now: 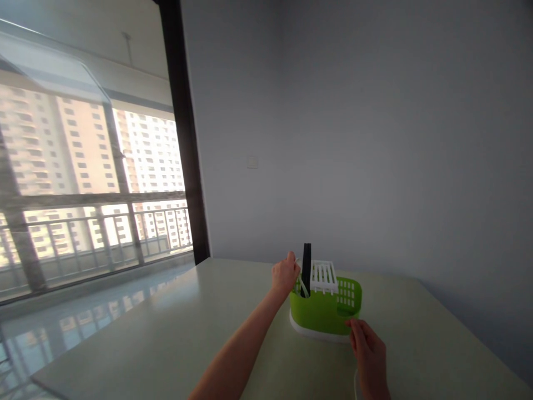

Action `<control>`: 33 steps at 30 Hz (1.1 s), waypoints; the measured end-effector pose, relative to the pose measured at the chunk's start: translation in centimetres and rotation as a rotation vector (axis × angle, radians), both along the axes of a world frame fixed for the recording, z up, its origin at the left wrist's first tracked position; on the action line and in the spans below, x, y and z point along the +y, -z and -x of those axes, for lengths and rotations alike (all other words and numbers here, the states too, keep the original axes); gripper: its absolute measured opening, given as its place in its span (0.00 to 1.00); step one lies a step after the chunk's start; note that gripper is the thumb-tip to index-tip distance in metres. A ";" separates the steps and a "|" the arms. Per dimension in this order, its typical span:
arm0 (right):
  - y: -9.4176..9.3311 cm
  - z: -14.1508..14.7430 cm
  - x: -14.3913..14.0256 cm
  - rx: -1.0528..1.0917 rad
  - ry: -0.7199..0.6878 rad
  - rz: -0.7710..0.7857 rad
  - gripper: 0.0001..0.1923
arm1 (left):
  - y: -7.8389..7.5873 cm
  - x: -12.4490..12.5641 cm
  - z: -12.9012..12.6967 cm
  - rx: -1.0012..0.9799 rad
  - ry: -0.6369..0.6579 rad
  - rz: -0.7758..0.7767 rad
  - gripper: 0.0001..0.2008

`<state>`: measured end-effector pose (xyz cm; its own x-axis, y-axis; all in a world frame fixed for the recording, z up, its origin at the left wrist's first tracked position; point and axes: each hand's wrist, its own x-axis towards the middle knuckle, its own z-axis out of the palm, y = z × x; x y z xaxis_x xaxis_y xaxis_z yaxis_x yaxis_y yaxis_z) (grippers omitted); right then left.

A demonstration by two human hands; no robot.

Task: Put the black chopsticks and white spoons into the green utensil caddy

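A green plastic basket [318, 314] with a white base and slotted sides stands on the table. Across its top lies a white slotted rack [323, 275], and a black upright bar [306, 269] rises beside the rack. My left hand [285, 273] is at the basket's left end, fingers pinched on a thin pale cord [305, 290] that loops down by the bar. My right hand [367, 347] is closed in a pinch at the front right rim; what its fingertips hold is hidden. Beneath that hand a white cord [356, 383] hangs beside the wrist.
The pale table [175, 328] spreads around the basket, its left edge running diagonally. Behind it is a grey wall [353, 139] with a small switch plate [252, 162]. A dark-framed glass door or window [183, 133] at left looks out on a railing and tall buildings.
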<state>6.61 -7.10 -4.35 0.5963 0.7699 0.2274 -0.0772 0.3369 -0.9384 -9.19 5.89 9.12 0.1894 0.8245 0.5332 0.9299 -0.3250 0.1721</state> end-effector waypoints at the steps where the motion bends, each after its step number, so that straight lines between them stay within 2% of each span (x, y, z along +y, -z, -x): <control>1: 0.1 0.1 0.0 0.001 -0.003 0.000 0.19 | 0.3 0.2 0.0 0.001 -0.007 0.009 0.09; 7: 0.4 0.2 0.1 -0.019 -0.012 0.009 0.18 | 0.5 1.0 0.5 -0.013 -0.035 0.032 0.12; 12: 0.4 0.1 0.2 -0.030 -0.022 0.018 0.19 | 0.1 0.8 0.4 0.000 -0.020 0.023 0.15; 21: 0.3 0.2 0.0 -0.053 -0.018 0.024 0.19 | 0.3 0.6 0.3 0.014 -0.020 0.066 0.16; 27: 0.9 0.1 0.4 -0.024 -0.031 0.014 0.19 | -0.5 1.1 0.4 0.029 -0.002 0.081 0.17; 33: 0.4 0.2 0.0 -0.033 -0.037 0.027 0.20 | -0.8 1.3 0.2 0.061 0.018 0.104 0.18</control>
<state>6.38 -7.12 -4.71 0.5596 0.7975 0.2257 -0.0578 0.3092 -0.9492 -9.39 7.19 9.91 0.2339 0.8710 0.4320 0.9338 -0.3249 0.1495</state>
